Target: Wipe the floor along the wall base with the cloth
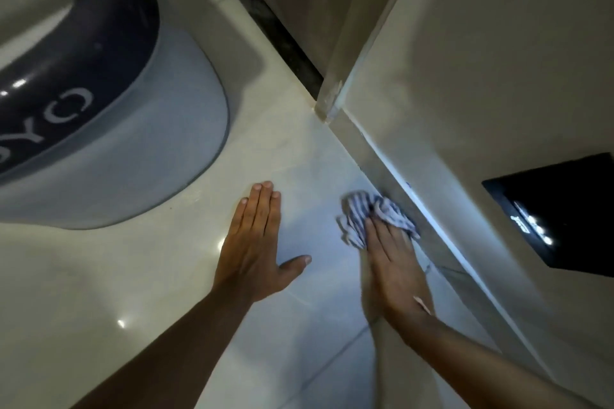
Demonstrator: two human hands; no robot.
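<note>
A crumpled blue-and-white striped cloth (372,214) lies on the glossy pale tiled floor (299,149), right against the grey skirting (418,209) at the wall base. My right hand (395,269) presses flat on the cloth's near part, fingers together pointing along the wall; its palm hides part of the cloth. My left hand (257,242) rests flat on the floor to the left of the cloth, fingers straight, thumb spread out, holding nothing.
A large rounded grey and dark blue appliance (109,116) with white lettering stands on the floor at the left. The beige wall (481,76) runs along the right, with a protruding corner (327,106) ahead and a black panel (561,212) set in it.
</note>
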